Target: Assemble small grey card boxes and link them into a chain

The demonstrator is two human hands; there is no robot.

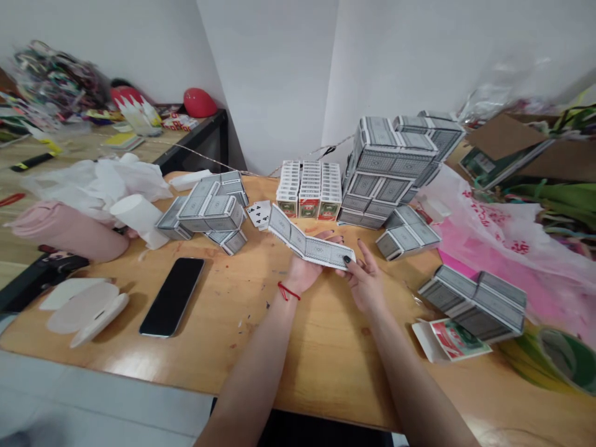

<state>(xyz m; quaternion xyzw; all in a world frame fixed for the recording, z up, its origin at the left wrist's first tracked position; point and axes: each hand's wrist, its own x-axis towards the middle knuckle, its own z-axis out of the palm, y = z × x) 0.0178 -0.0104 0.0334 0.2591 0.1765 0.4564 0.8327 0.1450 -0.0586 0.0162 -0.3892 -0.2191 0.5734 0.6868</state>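
A folded strip of playing cards (pixel 321 248), patterned grey backs up, is held above the middle of the wooden table. Beneath it, my left hand (pixel 305 273), a red cord at its wrist, bears the strip on the palm; its fingertips show past the far edge. My right hand (pixel 365 279) pinches the strip's right end, thumb on top, with the other fingers apart. Just behind the strip's left end lie some face-up cards (pixel 259 214). Several card boxes (pixel 309 202) stand in rows beyond my hands.
A tall stack of card-covered blocks (pixel 384 167) rises at the back right. More blocks (pixel 212 211) are at the left, others (pixel 475 304) at the right above an opened card box (pixel 456 341). A phone (pixel 172 298), pink bottle (pixel 69 233) and tape roll (pixel 554 357) lie around.
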